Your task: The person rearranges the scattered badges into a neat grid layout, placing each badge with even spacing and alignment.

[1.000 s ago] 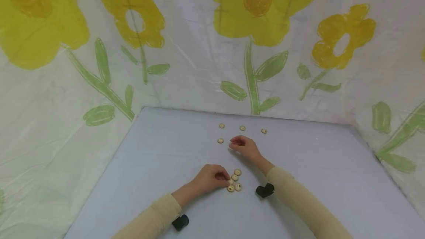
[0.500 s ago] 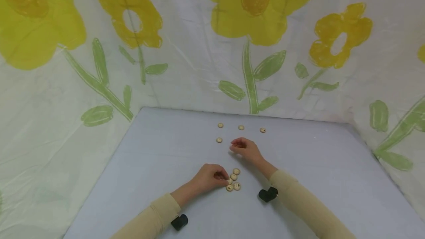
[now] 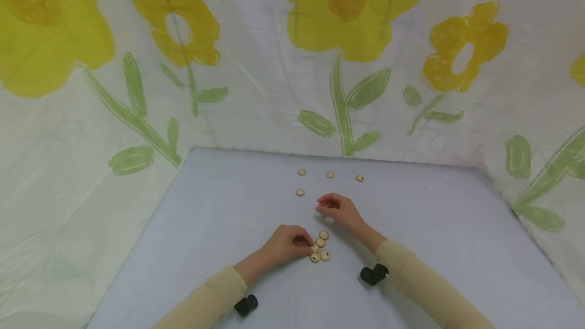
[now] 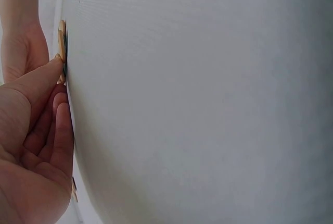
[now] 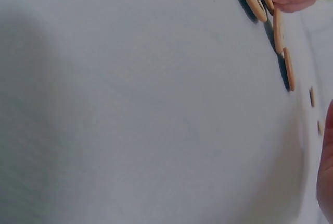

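Small round wooden discs lie in a loose cluster at the middle of the table, among them a plain-looking disc (image 3: pixel 324 235) at its far end and one with a dark mark (image 3: pixel 325 255) at its near right. My left hand (image 3: pixel 284 243) pinches a disc (image 3: pixel 315 249) at the cluster's left side; the left wrist view has its thumb right at the disc edge (image 4: pixel 62 32). Beyond the cluster, my right hand (image 3: pixel 339 209) hovers with its fingers bent and fingertips apart, nothing visible between them. Only a sliver of this hand (image 5: pixel 326 166) shows in the right wrist view.
Farther back, three discs stand in a row, left (image 3: pixel 301 172), middle (image 3: pixel 330 174) and right (image 3: pixel 360 178). Another disc (image 3: pixel 300 192) lies in front of the left one. A flowered white curtain (image 3: pixel 256 116) borders the pale table (image 3: pixel 205 202) behind.
My right hand has drawn back slightly, toward the near side and a little right, away from the rear discs. The left hand stays at the cluster. The head view has shifted a little.
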A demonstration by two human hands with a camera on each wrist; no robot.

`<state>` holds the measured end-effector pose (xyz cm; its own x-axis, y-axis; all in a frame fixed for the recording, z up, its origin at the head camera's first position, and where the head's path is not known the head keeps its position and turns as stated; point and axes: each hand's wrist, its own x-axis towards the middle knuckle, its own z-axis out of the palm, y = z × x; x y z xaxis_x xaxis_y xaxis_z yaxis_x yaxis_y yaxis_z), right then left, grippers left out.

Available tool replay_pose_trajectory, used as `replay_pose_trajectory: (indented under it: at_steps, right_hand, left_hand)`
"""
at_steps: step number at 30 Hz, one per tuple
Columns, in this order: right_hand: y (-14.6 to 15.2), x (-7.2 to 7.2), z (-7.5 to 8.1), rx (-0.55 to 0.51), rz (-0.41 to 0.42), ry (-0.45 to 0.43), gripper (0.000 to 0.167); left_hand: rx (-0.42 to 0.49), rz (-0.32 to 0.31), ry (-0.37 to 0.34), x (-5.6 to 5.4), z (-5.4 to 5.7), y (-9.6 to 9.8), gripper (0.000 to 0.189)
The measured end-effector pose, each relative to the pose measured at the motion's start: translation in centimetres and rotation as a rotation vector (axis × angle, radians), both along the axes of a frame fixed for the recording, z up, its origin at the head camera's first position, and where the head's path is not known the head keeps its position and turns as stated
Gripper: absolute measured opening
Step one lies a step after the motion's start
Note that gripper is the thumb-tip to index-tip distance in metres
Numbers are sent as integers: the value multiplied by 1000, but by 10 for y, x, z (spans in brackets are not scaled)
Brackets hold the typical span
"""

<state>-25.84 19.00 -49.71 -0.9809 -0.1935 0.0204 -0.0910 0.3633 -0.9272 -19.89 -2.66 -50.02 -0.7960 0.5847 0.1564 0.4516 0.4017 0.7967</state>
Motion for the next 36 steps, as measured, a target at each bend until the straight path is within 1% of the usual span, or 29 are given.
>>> replay_pose_trajectory:
  at_steps: [4,8,12,14,16,21,23,30,36]
  right_hand:
    - [2,5,0,2,17,4,25]
    - [3,11,2,-8,33,7,24]
    - [4,18,4,-2,32,-13,24]
    - [6,22,4,-2,37,-15,25]
    - [6,29,12,5,47,-23,25]
    - [10,35,9,5,56,-29,25]
    - [13,35,0,3,55,-27,25]
    - [18,43,-4,3,76,-41,26]
    - [20,51,-7,2,92,-45,22]
  left_hand:
    - [-8,3,-6,0,0,0,10]
    - [0,-3,9,-1,0,0,10]
    - [14,-11,24,-2,-1,0,11]
    - [12,-9,15,-2,-1,0,11]
    - [9,-8,8,-2,-2,0,11]
    - [9,-8,6,-2,-2,0,11]
    - [11,-10,10,-2,-2,0,11]
    - [-3,-9,11,-2,-1,0,11]
    - [-8,-5,2,-2,-1,1,11]
